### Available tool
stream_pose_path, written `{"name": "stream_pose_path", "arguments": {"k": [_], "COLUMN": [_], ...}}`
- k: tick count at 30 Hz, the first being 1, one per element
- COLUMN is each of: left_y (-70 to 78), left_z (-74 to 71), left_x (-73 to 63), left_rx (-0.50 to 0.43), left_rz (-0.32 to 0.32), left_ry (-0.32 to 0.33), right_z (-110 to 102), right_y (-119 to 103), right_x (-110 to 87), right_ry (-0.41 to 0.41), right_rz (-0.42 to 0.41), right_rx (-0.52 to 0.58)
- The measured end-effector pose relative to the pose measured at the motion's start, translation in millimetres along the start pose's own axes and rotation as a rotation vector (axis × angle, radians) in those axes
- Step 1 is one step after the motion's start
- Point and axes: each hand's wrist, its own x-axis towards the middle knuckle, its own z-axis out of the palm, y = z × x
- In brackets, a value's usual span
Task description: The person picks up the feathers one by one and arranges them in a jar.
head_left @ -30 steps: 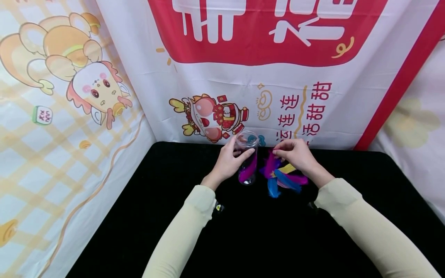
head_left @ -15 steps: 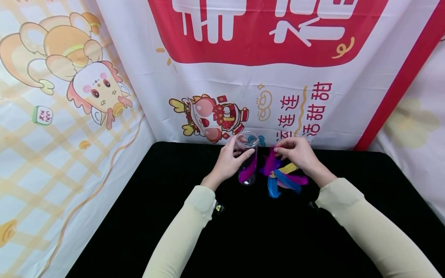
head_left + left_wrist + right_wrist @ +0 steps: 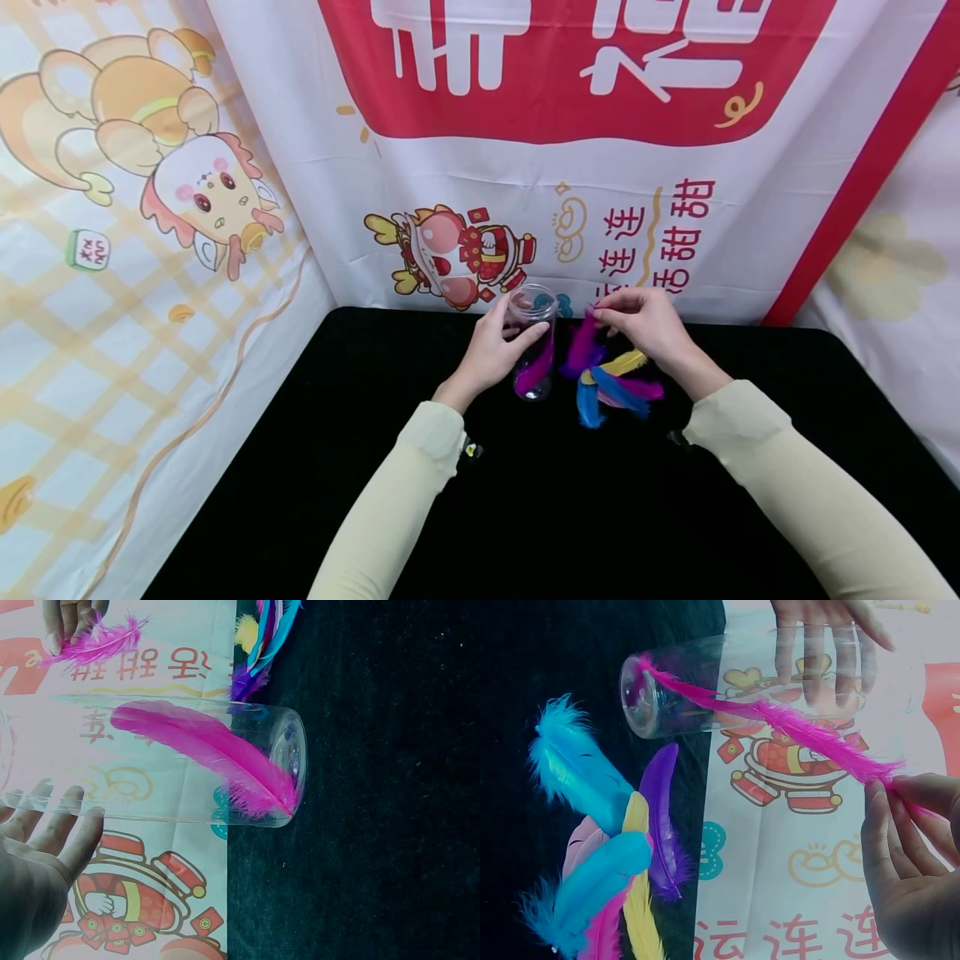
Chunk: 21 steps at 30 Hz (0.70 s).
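A clear cylindrical jar [image 3: 533, 315] stands upright on the table, its top uncovered. My left hand [image 3: 491, 346] grips it from the left, fingers behind and thumb in front. Inside it, a magenta feather [image 3: 202, 746] leans against the wall. To the jar's right, my right hand [image 3: 654, 329] pinches one end of another magenta feather [image 3: 821, 746] between thumb and fingertips. That feather is outside the jar and hangs downward. Below it lies a pile with blue feathers [image 3: 600, 881], a yellow feather [image 3: 641, 919], a purple feather [image 3: 660, 821] and pink ones.
The black-covered table [image 3: 570, 508] reaches forward to a printed cloth backdrop [image 3: 465, 167] close behind the jar. Another patterned cloth [image 3: 150, 333] hangs along the left side.
My right hand has risen slightly and moved a little right, lifting the magenta feather away from the pile. The left hand and jar have stayed in place.
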Motion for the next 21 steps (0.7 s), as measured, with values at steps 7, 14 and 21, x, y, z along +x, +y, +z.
{"name": "stream_pose_path", "arguments": {"k": [7, 14, 21], "left_y": [-0.9, -1.4, -1.2], "left_z": [0.2, 0.6, 0.9], "left_x": [0.0, -0.6, 0.1], "left_rx": [-0.003, 0.002, -0.001], "left_rz": [-0.005, -0.005, 0.006], "left_ry": [-0.002, 0.006, 0.002], "right_z": [-2.2, -3.3, -5.9], "right_y": [-3.1, -9.1, -12.8], "right_x": [-1.0, -1.5, -1.3], "right_ry": [0.007, -0.004, 0.006], "right_rz": [-0.003, -0.006, 0.002], "right_rx": [0.012, 0.028, 0.043]}}
